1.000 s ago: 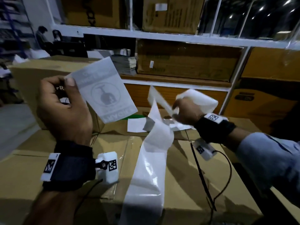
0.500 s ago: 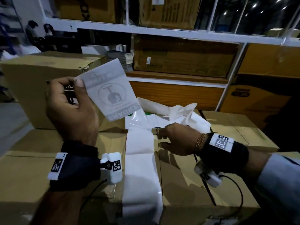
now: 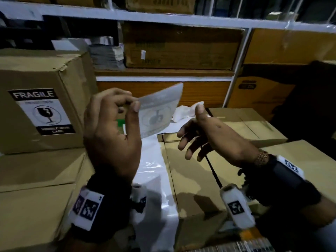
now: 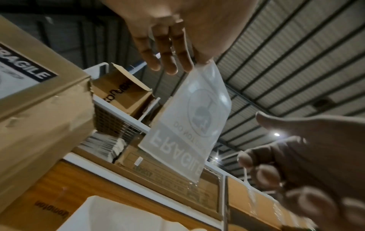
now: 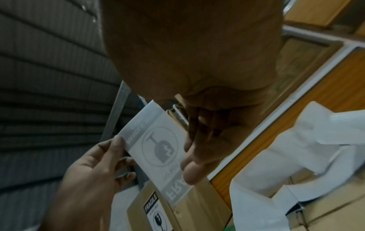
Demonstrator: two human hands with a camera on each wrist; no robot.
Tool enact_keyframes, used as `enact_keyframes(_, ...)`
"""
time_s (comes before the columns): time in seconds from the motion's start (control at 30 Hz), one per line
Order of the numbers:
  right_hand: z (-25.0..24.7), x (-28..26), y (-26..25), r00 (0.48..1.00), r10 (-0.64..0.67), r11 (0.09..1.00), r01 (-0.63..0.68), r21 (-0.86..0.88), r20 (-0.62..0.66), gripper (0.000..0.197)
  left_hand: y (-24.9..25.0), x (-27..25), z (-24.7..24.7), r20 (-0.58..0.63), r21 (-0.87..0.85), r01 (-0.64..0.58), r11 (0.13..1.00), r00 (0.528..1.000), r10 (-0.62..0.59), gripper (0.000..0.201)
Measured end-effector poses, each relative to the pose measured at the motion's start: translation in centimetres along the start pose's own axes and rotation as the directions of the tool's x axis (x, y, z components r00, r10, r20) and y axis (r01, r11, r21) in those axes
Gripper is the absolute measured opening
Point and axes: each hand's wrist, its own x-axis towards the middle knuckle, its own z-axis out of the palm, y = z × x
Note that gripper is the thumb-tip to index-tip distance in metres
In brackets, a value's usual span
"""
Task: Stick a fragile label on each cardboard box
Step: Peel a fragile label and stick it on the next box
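Observation:
My left hand [image 3: 132, 104] pinches a peeled fragile label [image 3: 158, 113] by its left edge between thumb and fingers, holding it up with the printed side facing away. In the left wrist view the label [image 4: 187, 125] hangs below the fingers [image 4: 168, 51]. My right hand [image 3: 192, 128] is open with spread fingers just right of the label, and in the left wrist view a gap shows between them. A cardboard box [image 3: 69, 73] at the left carries a stuck fragile label [image 3: 41, 111]. Plain boxes [image 3: 190, 175] lie under both hands.
A long white backing strip [image 3: 154, 179] lies across the lower boxes, with crumpled backing [image 3: 189, 111] behind it. White shelving [image 3: 163, 19] loaded with cartons stands close behind. A black cable [image 3: 212, 170] crosses the box below my right hand.
My right hand has left the backing strip on the boxes and risen, open, beside the label. My left hand has swung the label rightward and lower. The labelled box has come into view.

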Motion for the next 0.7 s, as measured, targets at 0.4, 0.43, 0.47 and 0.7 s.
enact_keyframes(0.4,-6.2,-9.3,6.8,0.976,0.148,0.911,-0.072,0.406,-0.160,0.060,9.5,-7.4,3.6,0.330,-0.020,-0.386,0.922,0.868,0.371,0.017)
enact_keyframes(0.43,-6.8,-10.2,7.3,0.975,0.151,0.894,-0.064,0.443,-0.164,0.049,10.7,-7.9,3.9,0.339,-0.031,-0.395,0.918,0.860,0.381,0.018)
enact_keyframes(0.47,-7.6,-11.3,7.8,0.974,0.157,0.877,-0.061,0.476,-0.165,0.038,12.1,-8.5,4.2,0.342,-0.038,-0.406,0.913,0.853,0.394,0.019)
enact_keyframes(0.7,-13.8,-18.0,11.9,0.936,0.169,0.904,-0.022,0.427,-0.308,0.009,20.3,-11.9,8.1,0.396,-0.050,-0.433,0.900,0.819,0.416,0.043)
